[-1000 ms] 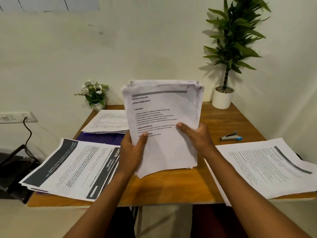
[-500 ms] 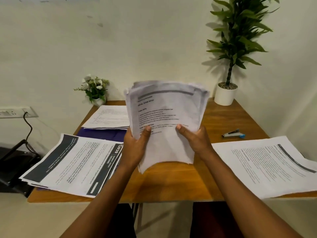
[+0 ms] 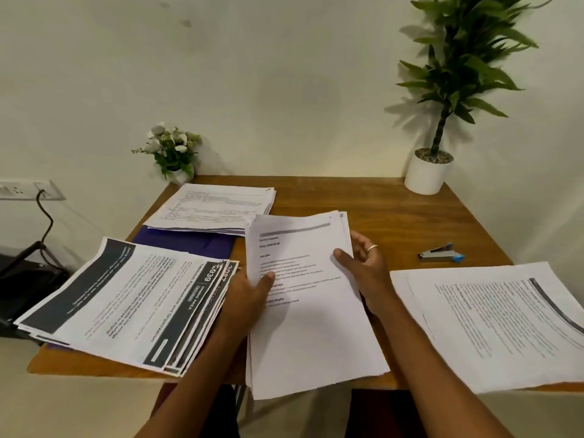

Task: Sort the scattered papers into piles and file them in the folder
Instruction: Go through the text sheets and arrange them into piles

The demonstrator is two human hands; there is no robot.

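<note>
A stack of white printed papers lies low over the middle of the wooden table, its near end hanging past the front edge. My left hand holds its left edge with the thumb on top. My right hand holds the right edge, thumb on the top sheet and fingers along the side. A purple folder lies at the back left, partly covered by a pile of form sheets and by a fanned pile with dark headers. Another white pile sits at the right.
A small stapler lies on the table right of my right hand. A potted plant stands in the back right corner and a small flower pot at the back left. A wall socket with a cable is off to the left.
Both hands have brought the stack down from upright in front of me to nearly flat over the table's middle. The other piles have not moved.
</note>
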